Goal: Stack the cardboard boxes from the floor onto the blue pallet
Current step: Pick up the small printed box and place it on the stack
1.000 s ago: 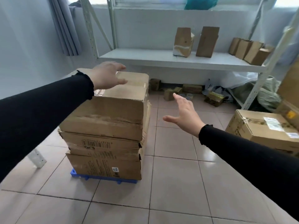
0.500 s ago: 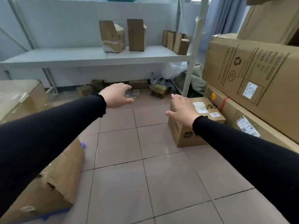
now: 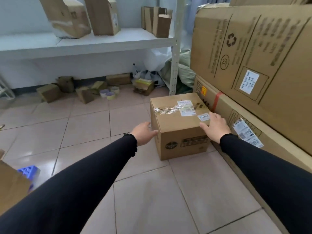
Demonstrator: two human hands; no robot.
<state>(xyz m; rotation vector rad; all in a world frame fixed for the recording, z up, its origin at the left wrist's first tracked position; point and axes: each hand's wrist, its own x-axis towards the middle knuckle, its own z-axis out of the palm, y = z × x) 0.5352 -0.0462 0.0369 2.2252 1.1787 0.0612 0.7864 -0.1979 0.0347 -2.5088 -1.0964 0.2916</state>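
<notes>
A taped cardboard box [image 3: 179,125] with white labels sits on the tiled floor beside a long flat carton. My left hand [image 3: 143,133] is open, its fingers at the box's left near corner. My right hand [image 3: 214,126] is open too and rests on the box's right top edge. Neither hand has closed on it. A corner of the blue pallet [image 3: 27,171] shows at the lower left, with part of a stacked box [image 3: 11,186] on it.
Large cartons [image 3: 253,56] are piled along the right, close against the box. A white shelf [image 3: 87,43] with upright small boxes crosses the back. Small boxes and tape rolls [image 3: 108,93] litter the floor beneath it. Bags [image 3: 182,71] lie by the shelf post.
My view has swung right, away from the pallet stack, and come closer to the floor box. Both hands have reached down and forward to its two sides.
</notes>
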